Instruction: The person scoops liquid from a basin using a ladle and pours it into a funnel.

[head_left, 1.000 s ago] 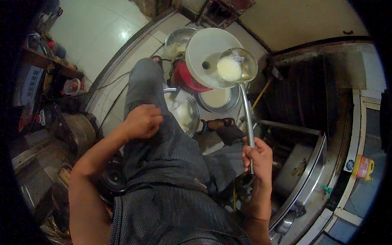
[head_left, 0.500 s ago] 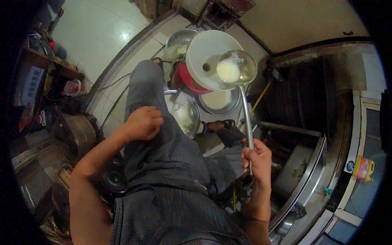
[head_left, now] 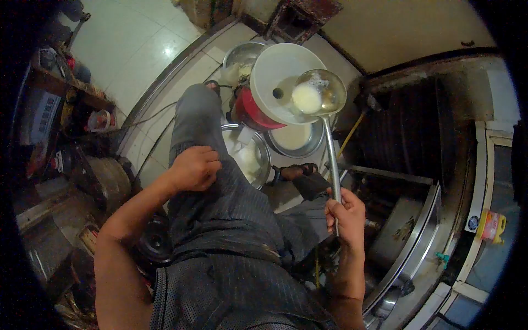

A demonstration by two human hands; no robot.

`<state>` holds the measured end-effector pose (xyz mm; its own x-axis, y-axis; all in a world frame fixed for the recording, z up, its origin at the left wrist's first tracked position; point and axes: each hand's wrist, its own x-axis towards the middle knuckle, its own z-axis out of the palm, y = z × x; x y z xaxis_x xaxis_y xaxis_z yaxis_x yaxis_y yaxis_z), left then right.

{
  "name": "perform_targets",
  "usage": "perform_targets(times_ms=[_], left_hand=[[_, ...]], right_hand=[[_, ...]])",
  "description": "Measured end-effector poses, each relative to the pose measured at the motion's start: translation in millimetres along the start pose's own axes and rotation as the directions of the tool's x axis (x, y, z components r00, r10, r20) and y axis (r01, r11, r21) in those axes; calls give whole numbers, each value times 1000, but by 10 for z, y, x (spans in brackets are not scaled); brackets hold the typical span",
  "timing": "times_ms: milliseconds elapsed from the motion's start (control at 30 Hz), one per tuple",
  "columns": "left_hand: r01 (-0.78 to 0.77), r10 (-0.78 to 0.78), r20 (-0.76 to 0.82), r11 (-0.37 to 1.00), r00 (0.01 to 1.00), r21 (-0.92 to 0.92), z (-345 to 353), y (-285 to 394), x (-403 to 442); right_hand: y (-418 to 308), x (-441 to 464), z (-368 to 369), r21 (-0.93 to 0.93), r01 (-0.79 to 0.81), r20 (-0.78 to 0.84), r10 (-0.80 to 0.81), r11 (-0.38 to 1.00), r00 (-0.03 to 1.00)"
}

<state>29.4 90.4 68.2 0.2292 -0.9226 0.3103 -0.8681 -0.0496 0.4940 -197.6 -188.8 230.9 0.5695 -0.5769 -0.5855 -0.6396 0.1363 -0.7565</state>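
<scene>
My right hand (head_left: pixel 346 214) is wrapped around the handle of a long metal ladle (head_left: pixel 331 159). The ladle's bowl hangs over the right side of a wide white hopper (head_left: pixel 269 69), with pale whitish liquid in it. A dark round hole shows in the hopper's floor, and a red machine body (head_left: pixel 249 107) stands beneath. My left hand (head_left: pixel 196 168) rests on my thigh, its fingers curled in and nothing visible in them. Below the hopper sits a steel basin (head_left: pixel 318 144) of creamy liquid. Nearer my leg is a steel pot (head_left: pixel 266 159) with white contents and a pale object in it.
Another metal bowl (head_left: pixel 231 54) stands behind the hopper on the tiled floor. Cords run across the tiles at left. A metal-framed unit (head_left: pixel 407 220) is close on my right, and a yellow bottle (head_left: pixel 491 226) stands farther right. Shelves with clutter line the left side.
The view has shifted very slightly. The ladle stays over the hopper in my right hand, and my left hand remains on my thigh.
</scene>
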Motion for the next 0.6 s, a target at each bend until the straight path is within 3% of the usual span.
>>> perform_targets(times_ms=[600], left_hand=[[14, -14, -7, 1000, 1000, -12, 79, -25, -39]], right_hand=[[122, 63, 11, -54, 53, -17, -54, 997, 998]])
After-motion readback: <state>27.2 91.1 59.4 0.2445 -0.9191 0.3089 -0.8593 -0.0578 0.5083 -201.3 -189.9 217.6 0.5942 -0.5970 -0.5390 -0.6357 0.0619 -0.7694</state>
